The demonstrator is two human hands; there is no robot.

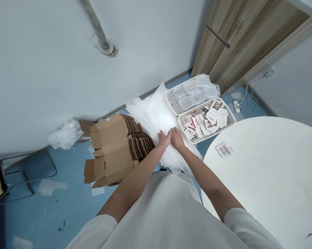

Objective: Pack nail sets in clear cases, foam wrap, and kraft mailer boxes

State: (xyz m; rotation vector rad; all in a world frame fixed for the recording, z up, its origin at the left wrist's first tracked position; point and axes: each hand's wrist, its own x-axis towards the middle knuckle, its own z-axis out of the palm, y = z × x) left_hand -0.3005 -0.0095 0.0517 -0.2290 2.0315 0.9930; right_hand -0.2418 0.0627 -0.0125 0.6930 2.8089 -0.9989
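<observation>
In front of me lies a pile of thin white packing sheets point(156, 112), foam or plastic, which I cannot tell. My left hand point(164, 139) and my right hand point(177, 139) meet side by side over its near part. The fingers of both are curled in and pinch the white packing sheet between them; the fingertips are partly hidden. Close to my left forearm is a stack of folded brown cardboard boxes point(113, 145). Just beyond my right hand stands a white basket point(224, 128) full of cards and small packs of press-on nails point(198, 120).
Behind that basket, another basket point(173, 107) holds clear plastic cases point(197, 97). A round white table point(270, 166) at the right carries one clear pack point(224, 149). Crumpled plastic point(67, 134) and a metal-framed chair point(28, 171) are at left. Cables point(246, 100) lie by the wall.
</observation>
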